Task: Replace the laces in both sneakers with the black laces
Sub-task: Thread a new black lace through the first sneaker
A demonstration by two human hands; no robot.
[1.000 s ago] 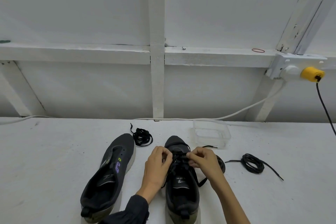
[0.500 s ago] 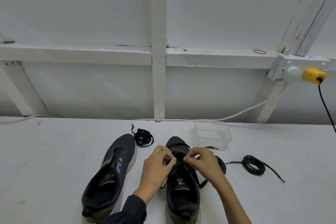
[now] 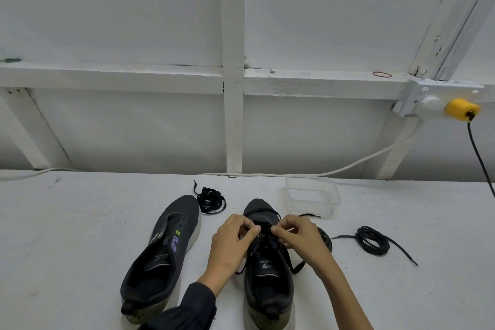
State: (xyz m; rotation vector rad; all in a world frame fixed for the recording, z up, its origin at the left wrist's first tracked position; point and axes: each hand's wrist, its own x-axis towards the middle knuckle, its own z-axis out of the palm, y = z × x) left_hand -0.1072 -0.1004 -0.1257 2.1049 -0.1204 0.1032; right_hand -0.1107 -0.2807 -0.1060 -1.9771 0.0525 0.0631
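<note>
White desk [image 3: 80,222] carries two dark sneakers. Your left hand [image 3: 230,244] and right hand [image 3: 302,236] bend in over the right sneaker [image 3: 267,284], each grip pinched shut on its black lace [image 3: 296,266] near the toe eyelets. Beside it, the left sneaker [image 3: 160,257] lies laceless; coiled laces [image 3: 372,242] rest right.

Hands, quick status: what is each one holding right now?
Left hand: closed, pinching the black lace over the right sneaker.
Right hand: closed, pinching the same lace near the toe-end eyelets.
</note>
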